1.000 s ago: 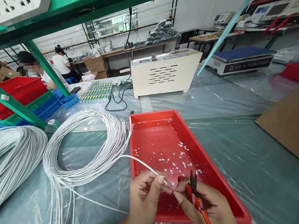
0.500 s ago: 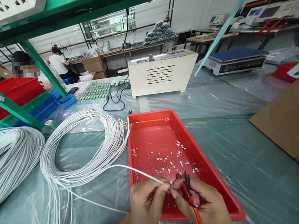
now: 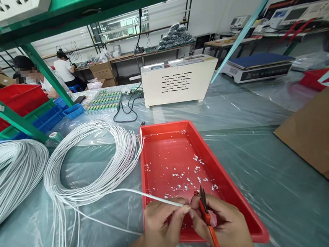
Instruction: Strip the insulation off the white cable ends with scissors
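My left hand pinches a white cable close to its end, above the near part of a red tray. Thumb and forefinger of my right hand meet at the cable's tip, which the fingers hide. Orange-handled cutters rest in that same right hand, with their dark jaws pointing up and away. White scraps lie scattered on the tray floor. From my left hand the cable runs back to a large coil of white cable.
A second white coil lies at far left. Behind the tray stands a beige machine, with circuit boards to its left. A scale is at back right, a cardboard sheet at right. Two people sit at back left.
Both hands stay together at the cable end, shifted very slightly. The cable's free stretch has moved a little lower and to the left, and the cutters have tilted slightly.
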### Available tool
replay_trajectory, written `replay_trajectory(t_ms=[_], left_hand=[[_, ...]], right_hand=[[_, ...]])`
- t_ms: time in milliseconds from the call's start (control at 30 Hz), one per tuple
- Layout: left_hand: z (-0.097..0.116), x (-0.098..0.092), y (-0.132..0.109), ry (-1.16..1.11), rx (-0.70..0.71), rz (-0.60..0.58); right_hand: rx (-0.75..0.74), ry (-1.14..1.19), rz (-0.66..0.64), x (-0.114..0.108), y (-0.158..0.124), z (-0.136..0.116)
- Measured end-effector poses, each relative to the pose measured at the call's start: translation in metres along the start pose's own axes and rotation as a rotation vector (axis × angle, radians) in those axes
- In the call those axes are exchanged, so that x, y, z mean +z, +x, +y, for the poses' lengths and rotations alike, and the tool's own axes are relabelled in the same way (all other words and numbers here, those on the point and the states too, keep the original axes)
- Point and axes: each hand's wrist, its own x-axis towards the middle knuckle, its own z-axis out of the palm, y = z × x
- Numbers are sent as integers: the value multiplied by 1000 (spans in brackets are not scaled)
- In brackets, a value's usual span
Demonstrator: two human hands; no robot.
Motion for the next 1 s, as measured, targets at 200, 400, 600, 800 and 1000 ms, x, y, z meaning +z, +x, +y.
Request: replay_trajectory(t_ms=[200, 400, 600, 800, 1000], left_hand=[[0, 2, -1, -68, -205, 7], [1, 2, 0, -156, -332, 22], [3, 4, 6, -330, -498, 25], [4, 6, 15, -492, -622, 43], [4, 6, 12, -445, -573, 58]], right_hand=[[-42, -22, -35, -2, 1, -2], [19, -17, -45, -6, 2, -2], [31, 16, -52, -7, 2, -1], [8, -7, -36, -11, 3, 2], [-9, 26, -74, -7, 3, 2]])
